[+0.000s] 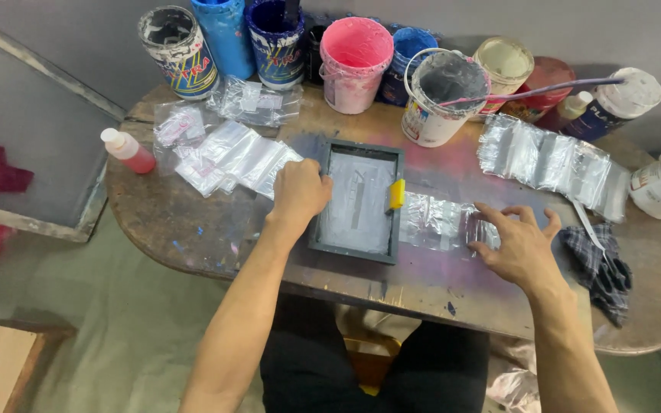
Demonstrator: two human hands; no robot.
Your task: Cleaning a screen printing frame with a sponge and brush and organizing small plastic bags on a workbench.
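Head view: left hand [298, 191] closed in a fist, grip clamped on the left edge of a small dark printing frame [357, 200] lying flat on the paint-stained tabletop [193, 222]. Yellow squeegee [396, 193] resting at the right side of the frame. Right hand [520, 243] with fingers spread apart, pressed flat on clear plastic bags [441, 222] just beside the frame. More bags at both far sides; paint buckets [355, 63] behind.
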